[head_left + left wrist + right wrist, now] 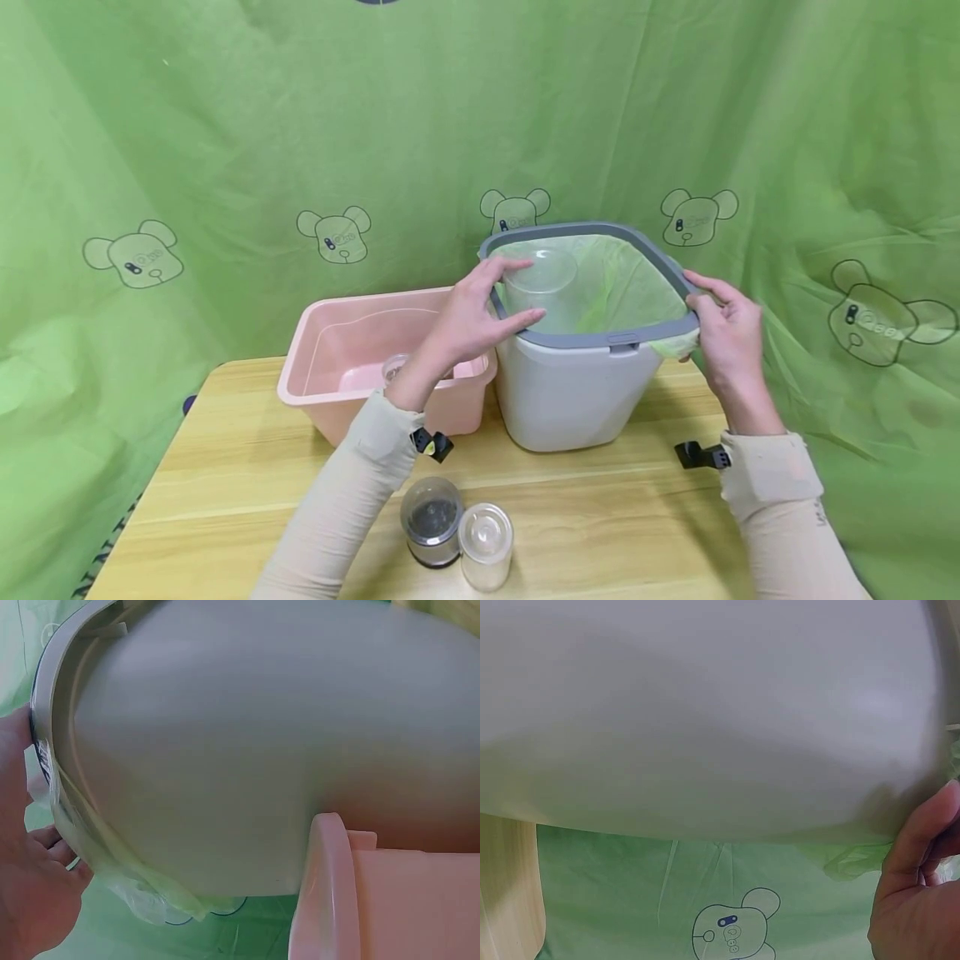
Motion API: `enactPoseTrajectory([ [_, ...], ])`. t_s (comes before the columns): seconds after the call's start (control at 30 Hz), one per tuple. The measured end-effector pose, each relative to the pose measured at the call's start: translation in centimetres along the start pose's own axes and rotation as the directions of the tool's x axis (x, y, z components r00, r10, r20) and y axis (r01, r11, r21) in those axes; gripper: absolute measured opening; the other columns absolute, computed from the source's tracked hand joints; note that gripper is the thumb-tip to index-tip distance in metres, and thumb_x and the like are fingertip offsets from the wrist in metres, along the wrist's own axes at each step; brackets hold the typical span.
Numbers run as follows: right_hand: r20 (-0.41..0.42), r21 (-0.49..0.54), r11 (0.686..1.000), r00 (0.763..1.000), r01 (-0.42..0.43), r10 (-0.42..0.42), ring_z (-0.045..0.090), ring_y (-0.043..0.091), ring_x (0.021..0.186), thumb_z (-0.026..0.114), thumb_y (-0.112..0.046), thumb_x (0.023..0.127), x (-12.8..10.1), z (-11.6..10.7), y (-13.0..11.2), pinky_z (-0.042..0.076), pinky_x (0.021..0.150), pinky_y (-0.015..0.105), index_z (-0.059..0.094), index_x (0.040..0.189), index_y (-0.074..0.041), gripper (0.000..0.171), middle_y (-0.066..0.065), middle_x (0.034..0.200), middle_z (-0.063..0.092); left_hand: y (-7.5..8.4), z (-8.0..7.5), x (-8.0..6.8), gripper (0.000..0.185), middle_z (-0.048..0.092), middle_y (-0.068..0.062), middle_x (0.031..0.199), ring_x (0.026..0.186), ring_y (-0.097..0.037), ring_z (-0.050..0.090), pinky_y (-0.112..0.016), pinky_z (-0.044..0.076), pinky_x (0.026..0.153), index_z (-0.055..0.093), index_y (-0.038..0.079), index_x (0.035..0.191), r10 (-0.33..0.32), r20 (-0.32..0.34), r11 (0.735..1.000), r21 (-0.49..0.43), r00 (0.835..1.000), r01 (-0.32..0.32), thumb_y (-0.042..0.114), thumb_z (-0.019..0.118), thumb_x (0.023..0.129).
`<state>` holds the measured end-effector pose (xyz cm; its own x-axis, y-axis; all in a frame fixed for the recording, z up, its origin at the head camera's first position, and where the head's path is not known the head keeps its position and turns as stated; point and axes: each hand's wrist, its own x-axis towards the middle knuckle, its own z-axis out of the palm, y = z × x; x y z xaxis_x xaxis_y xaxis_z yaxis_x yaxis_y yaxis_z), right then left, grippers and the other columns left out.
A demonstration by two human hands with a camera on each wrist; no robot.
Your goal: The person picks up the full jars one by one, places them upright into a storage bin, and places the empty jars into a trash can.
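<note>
A grey-white bin with a dark grey rim ring and a green bag liner stands on the wooden table. My left hand reaches over the rim's left side. Its forefinger and thumb are curled round a clear plastic cup held just inside the opening. My right hand grips the rim at the right, thumb on top. In the left wrist view the left hand lies by the rim and loose bag. In the right wrist view the right hand presses against the bin wall.
A pink tub stands to the left of the bin, touching it, with a small clear container inside. Two lidded clear jars stand near the table's front edge. A green cloth backdrop hangs behind.
</note>
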<state>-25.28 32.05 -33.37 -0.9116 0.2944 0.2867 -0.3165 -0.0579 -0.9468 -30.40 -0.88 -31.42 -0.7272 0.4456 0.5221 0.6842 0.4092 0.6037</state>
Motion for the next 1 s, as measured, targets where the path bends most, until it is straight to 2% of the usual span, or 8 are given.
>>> enactPoseTrajectory([
  [0.13, 0.003, -0.004, 1.000, 1.000, 0.004, -0.004, 0.060, 0.014, 0.041, 0.054, -0.001, 0.102, -0.04, 0.02, 0.02, 0.046, 0.030, 0.028, 0.055, 0.145, 0.004, 0.043, 0.006, 0.078, 0.075, -0.13, -0.08, 0.08, 0.063, 0.057, 0.002, 0.150, 0.143, -0.017, 0.048, -0.037, 0.040, 0.121, 0.055, 0.019, 0.144, -0.005, 0.045, 0.999, 0.037, 0.999, 0.003, 0.046, 0.076, 0.092],
  [0.27, 0.003, -0.001, 1.000, 1.000, 0.008, -0.008, 0.060, 0.014, 0.040, 0.053, -0.001, 0.102, -0.13, 0.04, -0.02, 0.046, 0.030, 0.029, 0.055, 0.144, 0.004, 0.043, 0.006, 0.075, 0.075, -0.21, -0.11, 0.10, 0.047, 0.063, -0.006, 0.136, 0.131, -0.022, 0.057, -0.038, 0.046, 0.114, 0.058, 0.011, 0.131, 0.006, 0.077, 0.997, 0.079, 0.997, -0.012, 0.042, 0.069, 0.097],
  [0.37, 0.002, 0.002, 1.000, 1.000, 0.009, -0.009, 0.060, 0.014, 0.040, 0.053, -0.001, 0.102, -0.21, 0.07, -0.07, 0.046, 0.030, 0.029, 0.055, 0.144, 0.004, 0.042, 0.007, 0.074, 0.074, -0.29, -0.10, 0.08, 0.038, 0.065, -0.010, 0.128, 0.123, -0.024, 0.060, -0.039, 0.049, 0.110, 0.059, 0.007, 0.124, 0.021, 0.085, 0.997, 0.073, 0.996, -0.027, 0.036, 0.066, 0.100],
  [0.77, 0.011, 0.007, 1.000, 1.000, 0.007, -0.007, 0.061, 0.014, 0.041, 0.053, -0.001, 0.102, -0.24, 0.11, -0.12, 0.046, 0.030, 0.028, 0.055, 0.145, 0.004, 0.043, 0.008, 0.074, 0.074, -0.54, 0.08, -0.01, 0.038, 0.065, -0.008, 0.126, 0.123, -0.023, 0.060, -0.037, 0.047, 0.112, 0.059, 0.007, 0.125, 0.051, 0.077, 0.996, 0.074, 0.996, -0.057, 0.035, 0.065, 0.101],
  [1.0, 0.011, 0.008, 1.000, 1.000, 0.008, -0.009, 0.063, 0.015, 0.043, 0.054, -0.001, 0.102, -0.22, 0.13, -0.12, 0.047, 0.031, 0.029, 0.054, 0.145, 0.004, 0.043, 0.008, 0.076, 0.075, -0.60, 0.19, -0.03, 0.039, 0.065, -0.008, 0.127, 0.124, -0.023, 0.059, -0.038, 0.047, 0.112, 0.059, 0.008, 0.126, 0.034, 0.078, 0.997, 0.065, 0.996, -0.039, 0.037, 0.064, 0.101],
])
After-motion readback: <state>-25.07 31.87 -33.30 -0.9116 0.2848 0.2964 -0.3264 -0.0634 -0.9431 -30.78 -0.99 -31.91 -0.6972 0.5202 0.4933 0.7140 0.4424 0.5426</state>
